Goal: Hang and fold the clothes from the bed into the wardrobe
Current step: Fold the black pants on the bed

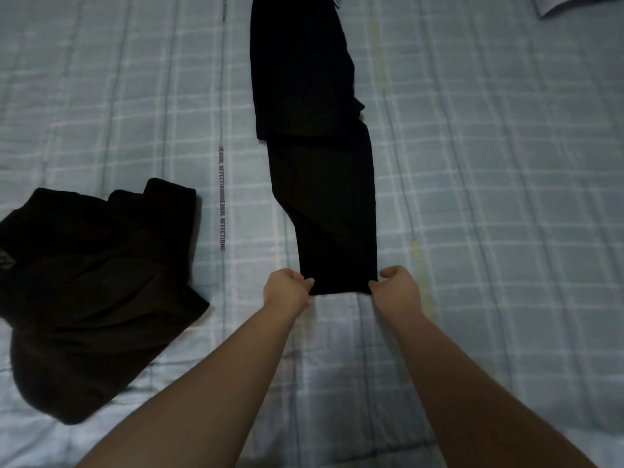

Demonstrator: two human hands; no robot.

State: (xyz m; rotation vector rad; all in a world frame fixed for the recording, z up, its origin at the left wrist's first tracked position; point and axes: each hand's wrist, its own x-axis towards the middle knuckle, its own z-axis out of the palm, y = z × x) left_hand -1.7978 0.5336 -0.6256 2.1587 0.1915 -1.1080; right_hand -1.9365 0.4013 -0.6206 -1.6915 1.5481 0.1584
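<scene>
A pair of black trousers (314, 130) lies stretched out lengthwise on the bed, legs together, its waist running off the top of the view. My left hand (287, 288) pinches the left corner of the leg hem nearest me. My right hand (396, 285) pinches the right corner of the same hem. Both hands sit at the bed surface with the hem held taut between them.
A crumpled black garment (91, 282) lies in a heap on the left of the bed. The bed is covered by a pale blue checked sheet (489, 197). A corner of a grey garment (567, 5) shows at the top right.
</scene>
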